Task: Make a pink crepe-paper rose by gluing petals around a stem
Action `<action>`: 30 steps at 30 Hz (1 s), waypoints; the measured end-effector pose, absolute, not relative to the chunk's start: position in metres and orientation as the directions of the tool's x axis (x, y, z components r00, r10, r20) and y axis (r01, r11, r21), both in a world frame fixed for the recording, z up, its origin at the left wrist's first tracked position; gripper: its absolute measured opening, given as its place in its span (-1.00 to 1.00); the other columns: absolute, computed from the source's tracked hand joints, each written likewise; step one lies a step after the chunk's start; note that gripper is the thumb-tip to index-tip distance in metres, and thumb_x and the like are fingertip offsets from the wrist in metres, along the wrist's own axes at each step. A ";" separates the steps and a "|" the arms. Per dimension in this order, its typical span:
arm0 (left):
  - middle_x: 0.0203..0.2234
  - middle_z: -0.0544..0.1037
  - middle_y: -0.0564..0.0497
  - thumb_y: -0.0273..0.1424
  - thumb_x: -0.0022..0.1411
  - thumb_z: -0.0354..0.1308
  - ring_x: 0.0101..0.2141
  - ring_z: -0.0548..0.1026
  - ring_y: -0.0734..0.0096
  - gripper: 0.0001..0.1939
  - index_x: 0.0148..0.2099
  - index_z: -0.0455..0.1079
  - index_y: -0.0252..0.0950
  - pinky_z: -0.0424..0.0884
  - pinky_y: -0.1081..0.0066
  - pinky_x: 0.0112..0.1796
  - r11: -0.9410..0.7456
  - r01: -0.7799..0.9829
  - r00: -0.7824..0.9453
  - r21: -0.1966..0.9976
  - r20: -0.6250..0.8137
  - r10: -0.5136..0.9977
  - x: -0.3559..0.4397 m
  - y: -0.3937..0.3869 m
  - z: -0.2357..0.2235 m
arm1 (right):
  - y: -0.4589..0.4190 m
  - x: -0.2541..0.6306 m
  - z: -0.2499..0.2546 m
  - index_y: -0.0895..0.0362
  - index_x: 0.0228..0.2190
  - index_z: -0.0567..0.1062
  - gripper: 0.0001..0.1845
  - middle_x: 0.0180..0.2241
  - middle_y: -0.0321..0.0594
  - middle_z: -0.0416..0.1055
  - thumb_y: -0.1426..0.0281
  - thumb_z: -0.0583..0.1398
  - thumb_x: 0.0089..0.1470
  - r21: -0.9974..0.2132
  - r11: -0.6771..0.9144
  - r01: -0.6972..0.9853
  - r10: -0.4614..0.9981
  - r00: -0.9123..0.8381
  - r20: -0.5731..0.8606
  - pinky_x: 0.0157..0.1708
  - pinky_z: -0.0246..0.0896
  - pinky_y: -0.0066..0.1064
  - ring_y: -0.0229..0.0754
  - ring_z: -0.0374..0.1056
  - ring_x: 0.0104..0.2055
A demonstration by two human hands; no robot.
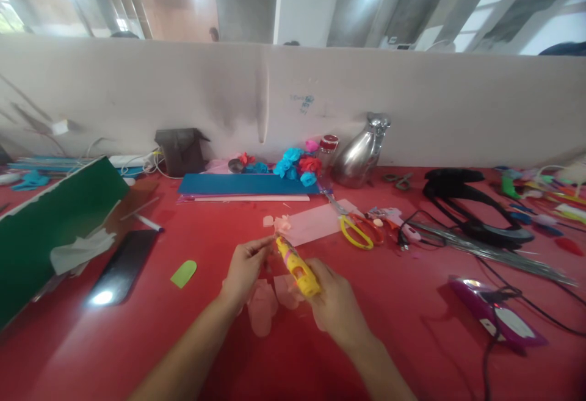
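My right hand is wrapped round a yellow glue gun, whose nozzle points up and away from me. The nozzle end is close to a pale pink paper flower. My left hand is closed in a pinch just below that flower and appears to hold it; the fingertips are partly blurred. Cut pink paper petals lie on the table beneath and between my hands. Beyond them rests a pink paper strip, and to the left is a green petal-shaped piece.
Yellow-and-orange scissors lie to the right, near a pink tool with a black cord. Left are a phone and a green board. At the back stand paper flowers and a metal jug. A purple device is right.
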State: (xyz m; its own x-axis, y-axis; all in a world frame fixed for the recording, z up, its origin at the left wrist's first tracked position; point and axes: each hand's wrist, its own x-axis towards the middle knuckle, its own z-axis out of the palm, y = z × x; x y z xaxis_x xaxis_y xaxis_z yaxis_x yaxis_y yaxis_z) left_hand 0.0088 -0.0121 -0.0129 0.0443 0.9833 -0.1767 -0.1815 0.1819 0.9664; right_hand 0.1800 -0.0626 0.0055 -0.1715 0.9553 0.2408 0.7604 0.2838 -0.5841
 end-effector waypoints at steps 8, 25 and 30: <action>-0.48 0.52 -0.04 -0.30 0.01 0.14 -0.65 0.21 0.63 -0.57 -0.08 0.48 -0.40 0.13 0.53 -0.57 0.152 -0.120 0.024 0.981 -0.150 0.988 0.008 -0.012 -0.013 | -0.062 0.179 0.006 0.08 -0.38 0.30 -0.94 -0.46 -0.26 0.44 0.39 0.11 0.04 -0.557 0.269 0.786 0.959 -0.164 0.232 -0.53 0.10 -0.48 -0.20 0.35 -0.49; -0.47 0.55 -0.03 -0.32 0.04 0.10 -0.62 0.22 0.59 -0.63 -0.11 0.51 -0.36 0.18 0.52 -0.55 0.050 -0.043 -0.022 0.998 -0.051 0.998 0.008 -0.012 -0.019 | -0.065 0.175 0.010 0.07 -0.36 0.31 -0.91 -0.47 -0.26 0.45 0.47 0.06 0.03 -0.460 0.249 0.852 0.957 -0.144 0.252 -0.56 0.04 -0.48 -0.19 0.36 -0.51; -0.48 0.54 -0.02 -0.32 0.04 0.12 -0.63 0.20 0.60 -0.63 -0.12 0.51 -0.36 0.14 0.53 -0.57 0.047 -0.074 -0.024 0.996 -0.049 0.999 0.008 -0.012 -0.018 | -0.066 0.175 0.011 0.07 -0.36 0.30 -0.90 -0.47 -0.26 0.45 0.49 0.05 0.03 -0.461 0.262 0.848 0.956 -0.161 0.247 -0.56 0.04 -0.48 -0.18 0.37 -0.50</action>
State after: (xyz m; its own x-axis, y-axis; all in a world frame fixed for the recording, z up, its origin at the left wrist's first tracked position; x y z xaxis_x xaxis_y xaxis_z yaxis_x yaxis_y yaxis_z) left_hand 0.0078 -0.0119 -0.0179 -0.0235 0.9985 -0.0487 -0.0736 0.0468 0.9962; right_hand 0.1753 -0.0660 0.0105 -0.1613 0.9556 0.2467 0.8480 0.2620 -0.4607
